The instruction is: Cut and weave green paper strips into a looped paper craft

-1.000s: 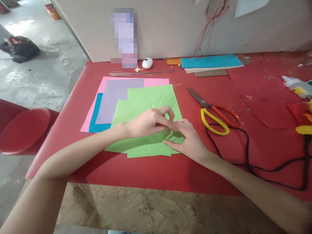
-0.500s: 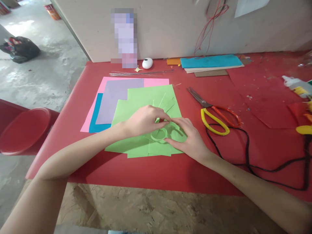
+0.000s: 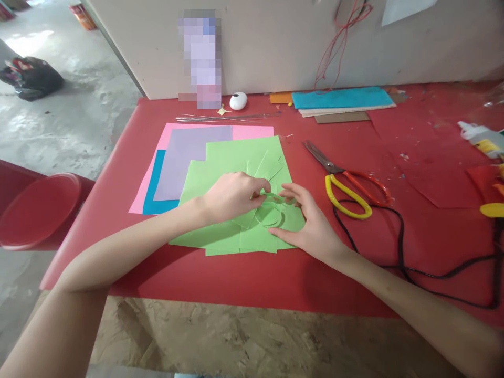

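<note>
My left hand (image 3: 234,195) has thumb and forefinger pinched on a thin light-green paper strip (image 3: 274,197) curled into a loop. Close by on the right, my right hand (image 3: 313,223) curves around the loop with thumb and fingers apart; whether its fingertips touch the strip is hard to tell. Under both hands lie light-green paper sheets (image 3: 240,152), with several narrow cut strips (image 3: 262,164) on top. The green paper partly covers a purple sheet (image 3: 189,152), a pink sheet (image 3: 252,131) and a blue sheet (image 3: 151,197).
Scissors (image 3: 333,168) with yellow and red handles lie right of the paper, beside a black cord (image 3: 399,236). Thin wires (image 3: 212,118), a white egg-shaped object (image 3: 238,101) and folded blue material (image 3: 342,98) line the wall. A glue bottle (image 3: 478,137) lies far right on the red table (image 3: 275,283).
The paper loop has shifted slightly right and looks wider. My right fingers have spread away from my left fingertips, which still pinch the strip.
</note>
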### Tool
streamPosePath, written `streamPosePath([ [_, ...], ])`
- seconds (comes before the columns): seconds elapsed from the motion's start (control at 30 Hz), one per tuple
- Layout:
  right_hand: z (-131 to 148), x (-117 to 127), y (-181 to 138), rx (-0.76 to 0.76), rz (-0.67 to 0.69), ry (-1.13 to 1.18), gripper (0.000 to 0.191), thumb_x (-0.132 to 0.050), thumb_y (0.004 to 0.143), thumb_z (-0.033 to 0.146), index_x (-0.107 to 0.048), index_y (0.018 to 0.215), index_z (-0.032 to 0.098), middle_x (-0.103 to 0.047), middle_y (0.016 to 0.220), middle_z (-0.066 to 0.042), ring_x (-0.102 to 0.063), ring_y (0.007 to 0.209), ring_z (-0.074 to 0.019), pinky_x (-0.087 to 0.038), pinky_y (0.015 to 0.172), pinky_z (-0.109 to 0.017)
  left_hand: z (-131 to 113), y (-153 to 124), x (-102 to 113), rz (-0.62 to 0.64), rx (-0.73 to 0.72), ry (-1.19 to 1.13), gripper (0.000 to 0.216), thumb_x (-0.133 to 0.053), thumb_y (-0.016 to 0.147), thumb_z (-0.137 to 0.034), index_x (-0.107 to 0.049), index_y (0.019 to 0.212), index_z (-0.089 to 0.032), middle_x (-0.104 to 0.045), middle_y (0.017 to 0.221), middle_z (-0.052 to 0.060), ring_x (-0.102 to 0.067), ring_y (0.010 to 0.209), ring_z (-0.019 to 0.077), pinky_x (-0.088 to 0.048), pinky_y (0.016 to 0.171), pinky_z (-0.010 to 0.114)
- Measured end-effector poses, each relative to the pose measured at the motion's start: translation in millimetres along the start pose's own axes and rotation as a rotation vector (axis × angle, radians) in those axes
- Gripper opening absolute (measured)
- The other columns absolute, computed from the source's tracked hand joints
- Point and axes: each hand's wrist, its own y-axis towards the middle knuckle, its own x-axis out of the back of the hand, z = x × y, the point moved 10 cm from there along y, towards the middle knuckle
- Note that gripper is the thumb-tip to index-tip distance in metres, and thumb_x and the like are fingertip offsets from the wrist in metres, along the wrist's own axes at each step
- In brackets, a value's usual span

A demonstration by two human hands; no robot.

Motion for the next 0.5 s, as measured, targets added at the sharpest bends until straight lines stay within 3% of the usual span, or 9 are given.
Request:
streamPosePath([
  [0.2, -3.2, -4.7, 0.6, -0.038, -0.014, 0.043, 0.063, -0.068, 0.068, 0.024, -0.035, 0.122, 0.026, -0.061, 0.102, -0.007, -0.056, 0.105, -0.0252, -0.040, 0.094, -0.047, -3.0, -0.1, 0.2, -0.028, -0.056, -0.053, 0.020, -0.054, 0.079, -0.016, -0.069, 0.092, -0.019, -0.068, 0.074, 0.001, -0.057, 0.058, 0.0105, -0.035, 0.050, 0.021],
  [0.5, -3.1, -4.0, 1.2, -0.020, -0.028, -0.044, 0.055, -0.067, 0.068, 0.023, -0.043, 0.118, 0.025, -0.062, 0.105, -0.008, -0.056, 0.104, -0.0272, -0.044, 0.089, -0.047, -22.7, -6.5, -1.0, 0.000, -0.257, -0.146, 0.028, -0.047, 0.083, -0.012, -0.071, 0.093, -0.023, -0.066, 0.072, 0.000, -0.054, 0.056, 0.0082, -0.036, 0.051, 0.021],
])
